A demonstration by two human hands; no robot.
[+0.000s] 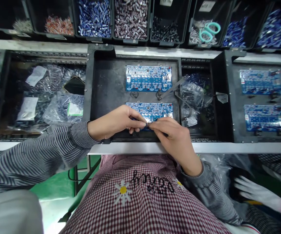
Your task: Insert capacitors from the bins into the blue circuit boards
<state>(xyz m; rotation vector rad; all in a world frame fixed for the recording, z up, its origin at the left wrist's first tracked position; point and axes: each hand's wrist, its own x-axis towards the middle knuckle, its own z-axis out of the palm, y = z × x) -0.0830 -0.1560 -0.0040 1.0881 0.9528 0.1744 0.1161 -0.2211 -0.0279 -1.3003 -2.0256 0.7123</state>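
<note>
Both my hands meet over the lower edge of the nearer blue circuit board [152, 109], fingertips almost touching. My left hand [121, 122] comes in from the left, its thumb and forefinger pinched together. From the right, my right hand [173, 131] pinches too, pointing at the same spot. Something tiny and dark sits between the fingertips, too small to name. The hands cover the lower part of this board. Behind it lies a second blue circuit board [148, 78], untouched. Both boards sit on a black carrier tray [106, 84].
Black bins of small components [94, 19] line the back, one with turquoise-handled scissors [210, 32]. Bagged parts [62, 87] lie left of the tray, more bags [194, 94] right. Another tray with boards [262, 83] stands at right. A white-gloved hand [249, 188] shows lower right.
</note>
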